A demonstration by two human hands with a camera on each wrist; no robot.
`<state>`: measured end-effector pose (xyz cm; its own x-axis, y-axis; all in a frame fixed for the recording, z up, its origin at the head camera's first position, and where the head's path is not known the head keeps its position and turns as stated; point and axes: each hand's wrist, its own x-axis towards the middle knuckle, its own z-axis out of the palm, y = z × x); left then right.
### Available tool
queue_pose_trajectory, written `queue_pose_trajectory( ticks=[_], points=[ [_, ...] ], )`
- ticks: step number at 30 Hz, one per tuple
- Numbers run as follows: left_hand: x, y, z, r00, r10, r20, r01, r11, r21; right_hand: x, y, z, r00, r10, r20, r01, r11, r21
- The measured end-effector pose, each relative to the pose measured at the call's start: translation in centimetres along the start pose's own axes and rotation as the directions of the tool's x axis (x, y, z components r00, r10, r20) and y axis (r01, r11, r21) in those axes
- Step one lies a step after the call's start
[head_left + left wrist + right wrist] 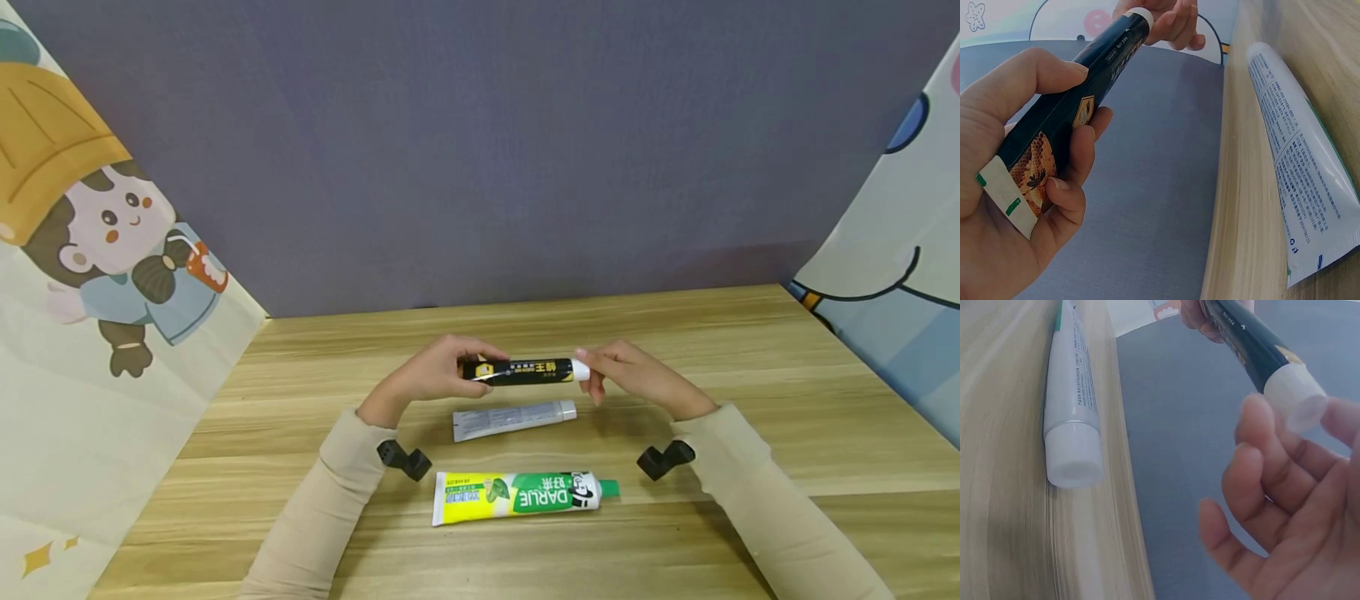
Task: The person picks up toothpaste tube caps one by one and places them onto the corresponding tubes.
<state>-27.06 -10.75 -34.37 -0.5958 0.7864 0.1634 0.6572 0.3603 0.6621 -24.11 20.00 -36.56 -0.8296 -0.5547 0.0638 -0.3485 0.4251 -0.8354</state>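
My left hand (pixel 438 367) grips a black toothpaste tube (pixel 528 372) near its flat end, fingers wrapped round it and thumb along the top. The tube is held up over the table, roughly level, with honeycomb printing by its crimp in the left wrist view. At its other end, my right hand (pixel 626 375) pinches the white cap (pixel 1296 397) between thumb and forefinger; its other fingers are loosely bent below. Just nearer than the held tube lies a white-grey toothpaste tube (pixel 513 420), cap to the right.
A larger yellow and green toothpaste tube (pixel 517 497) with a green cap lies closest to me on the wooden table (pixel 247 500). Behind the table rises a grey-blue panel (pixel 510 167). Cartoon-printed sheets (pixel 45 400) stand on both sides.
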Motion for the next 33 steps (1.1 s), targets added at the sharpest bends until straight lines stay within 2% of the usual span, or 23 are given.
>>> queue_pose_trajectory(
  ticks=[7, 14, 18, 21, 26, 33],
  points=[
    [0.01, -0.1, 0.06, 1.0, 0.013, 0.002, -0.013, 1.0, -0.002, 0.12, 0.21, 0.02, 0.999, -0.013, 0.043, 0.01, 0.999, 0.052],
    [-0.02, -0.16, 0.06, 1.0, -0.005, 0.004, 0.005, 1.0, -0.021, 0.17, 0.24, -0.04, 0.998, 0.045, 0.052, -0.048, 0.997, 0.064],
    [-0.01, -0.14, 0.04, 1.0, -0.012, 0.006, 0.012, 1.0, -0.021, 0.03, 0.27, -0.2, 0.997, 0.076, 0.03, -0.079, 0.994, 0.078],
    [-0.01, -0.09, 0.01, 1.0, -0.014, 0.006, 0.014, 1.0, -0.018, -0.09, 0.29, -0.29, 0.999, 0.049, -0.002, -0.049, 0.994, 0.099],
    [-0.03, -0.16, 0.02, 1.0, -0.017, 0.004, 0.018, 1.0, -0.011, 0.01, 0.43, -0.21, 0.997, -0.071, -0.032, 0.074, 0.995, 0.072],
    [0.0, 0.03, 0.03, 0.999, -0.034, 0.005, 0.034, 0.999, -0.024, -0.18, 0.27, -0.12, 0.997, -0.066, -0.043, 0.065, 0.998, -0.026]
  ],
)
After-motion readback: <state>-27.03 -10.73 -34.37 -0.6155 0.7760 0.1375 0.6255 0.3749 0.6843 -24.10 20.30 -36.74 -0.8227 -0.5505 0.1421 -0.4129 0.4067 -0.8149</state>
